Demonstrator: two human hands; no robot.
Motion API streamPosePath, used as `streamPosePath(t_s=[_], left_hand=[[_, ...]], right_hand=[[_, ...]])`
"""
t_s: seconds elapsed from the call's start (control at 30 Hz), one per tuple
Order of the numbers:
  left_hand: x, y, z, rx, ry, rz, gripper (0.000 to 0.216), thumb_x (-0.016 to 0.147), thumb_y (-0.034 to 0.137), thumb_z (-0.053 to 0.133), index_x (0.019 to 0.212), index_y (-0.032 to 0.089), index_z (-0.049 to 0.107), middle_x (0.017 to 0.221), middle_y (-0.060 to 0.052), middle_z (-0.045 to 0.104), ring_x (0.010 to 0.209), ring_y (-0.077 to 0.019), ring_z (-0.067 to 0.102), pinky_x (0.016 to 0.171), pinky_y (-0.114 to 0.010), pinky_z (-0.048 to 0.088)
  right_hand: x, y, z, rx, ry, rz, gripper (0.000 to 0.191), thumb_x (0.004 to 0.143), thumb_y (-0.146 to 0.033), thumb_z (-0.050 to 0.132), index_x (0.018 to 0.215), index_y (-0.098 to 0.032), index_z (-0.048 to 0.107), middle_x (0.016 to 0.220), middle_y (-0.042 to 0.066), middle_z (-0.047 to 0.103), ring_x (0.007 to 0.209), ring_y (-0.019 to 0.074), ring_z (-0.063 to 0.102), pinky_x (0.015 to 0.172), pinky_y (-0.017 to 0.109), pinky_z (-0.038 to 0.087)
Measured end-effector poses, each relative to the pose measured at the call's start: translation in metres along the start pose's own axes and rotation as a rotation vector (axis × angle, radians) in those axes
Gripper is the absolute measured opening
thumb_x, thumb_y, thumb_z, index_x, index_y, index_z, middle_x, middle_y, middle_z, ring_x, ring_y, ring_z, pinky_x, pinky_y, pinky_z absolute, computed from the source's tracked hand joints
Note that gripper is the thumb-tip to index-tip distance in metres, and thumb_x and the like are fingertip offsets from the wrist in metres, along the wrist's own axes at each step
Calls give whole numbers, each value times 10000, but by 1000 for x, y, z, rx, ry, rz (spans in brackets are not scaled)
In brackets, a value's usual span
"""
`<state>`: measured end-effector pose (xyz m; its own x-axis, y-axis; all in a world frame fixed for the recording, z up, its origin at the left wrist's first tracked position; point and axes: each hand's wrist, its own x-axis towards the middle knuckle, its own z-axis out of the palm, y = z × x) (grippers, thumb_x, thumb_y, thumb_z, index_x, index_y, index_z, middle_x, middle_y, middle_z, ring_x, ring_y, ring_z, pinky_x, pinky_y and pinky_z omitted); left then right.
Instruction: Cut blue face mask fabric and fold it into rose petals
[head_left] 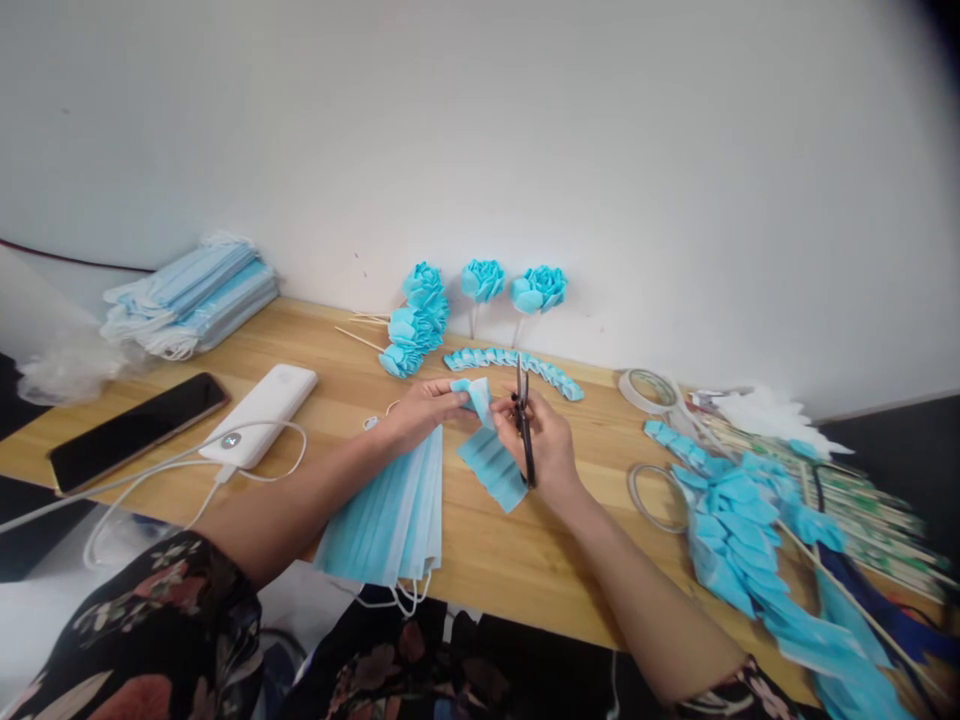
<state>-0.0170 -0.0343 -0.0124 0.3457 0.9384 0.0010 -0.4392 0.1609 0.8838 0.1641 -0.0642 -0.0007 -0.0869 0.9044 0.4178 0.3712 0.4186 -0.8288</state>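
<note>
My left hand (424,407) pinches a small blue piece of face-mask cloth (477,396) above the wooden table (495,560). My right hand (541,445) is closed around black scissors (523,420), whose blades point up beside that piece. A larger pleated blue mask piece (493,468) lies under the hands. A spread stack of blue masks (394,520) lies under my left forearm at the table's front edge.
Blue cloth flowers (480,285) on sticks lean at the wall, with a row of folded petals (517,364) before them. A mask pile (191,295), phone (135,430) and white power bank (261,412) sit left. Tape rolls (646,388), cut petals (731,520) and sticks lie right.
</note>
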Motion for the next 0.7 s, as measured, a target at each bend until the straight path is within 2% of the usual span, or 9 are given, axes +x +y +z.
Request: streamPosePath(t_s=[0.17, 0.4, 0.7], left_hand=[[1, -2, 1, 45, 7, 19, 331, 693, 359, 806, 884, 93, 756, 858, -104, 755, 810, -209, 700, 874, -375, 515], [0, -1, 3, 59, -9, -16, 362, 716, 372, 785, 958, 104, 758, 878, -97, 758, 813, -200, 701, 881, -353, 507], [0, 1, 2, 5, -36, -26, 318, 708, 343, 791, 895, 92, 739, 848, -109, 751, 780, -212, 703, 815, -357, 535]], right_hand=[[-4, 1, 1, 5, -61, -27, 354, 808, -232, 606, 1160, -232, 633, 891, 26, 719, 722, 156, 673, 721, 297, 559], [-7, -4, 3, -19, -104, -11, 354, 809, -214, 602, 1162, -223, 632, 892, 29, 719, 724, 158, 669, 736, 305, 562], [-2, 0, 3, 35, -23, 28, 369, 819, -257, 611, 1185, -212, 597, 877, 33, 712, 738, 165, 674, 733, 323, 564]])
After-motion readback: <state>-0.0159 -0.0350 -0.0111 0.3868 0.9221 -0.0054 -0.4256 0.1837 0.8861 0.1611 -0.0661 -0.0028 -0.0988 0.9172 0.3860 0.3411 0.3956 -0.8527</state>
